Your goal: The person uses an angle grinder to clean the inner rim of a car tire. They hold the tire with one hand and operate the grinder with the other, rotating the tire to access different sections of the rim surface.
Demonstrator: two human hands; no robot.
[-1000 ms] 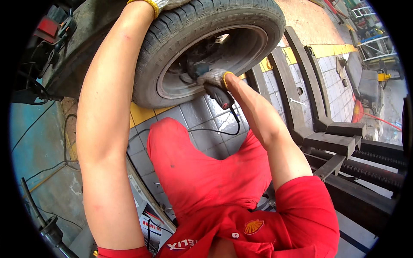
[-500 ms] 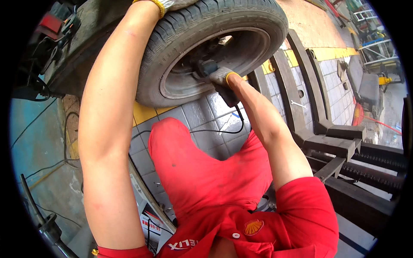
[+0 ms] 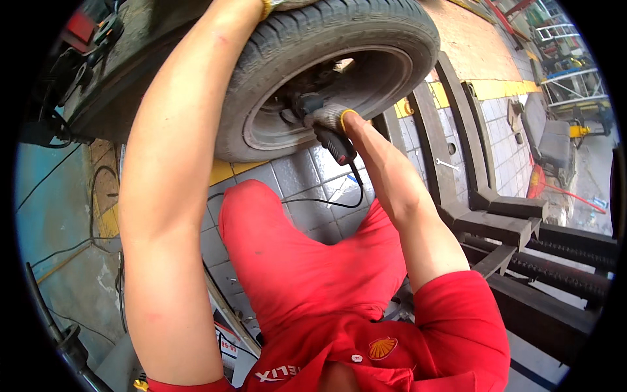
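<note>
A car wheel (image 3: 261,134) stands upright in front of me, its black tyre around a dull grey rim. My right hand (image 3: 330,116), in a knitted glove with a yellow cuff, is closed around a corded power wrench (image 3: 337,145). The wrench's head reaches into the wheel's hub area, where its tip is hard to make out. A black cord runs from the handle down and left across the floor. At the top edge, my gloved left hand (image 3: 294,4) rests against the tyre's tread, its fingers cut off by the picture's edge.
Dark steel lift arms (image 3: 431,137) extend on the right, with a small spanner (image 3: 447,164) on one. A black cable (image 3: 101,196) lies along the left. A printed box (image 3: 227,340) sits below my left side. Grey tiles (image 3: 297,171) cover the floor.
The wrench's handle has turned, showing more of its side, and my right hand has shifted slightly left. My left forearm sits a little further right; its hand still touches the tyre.
</note>
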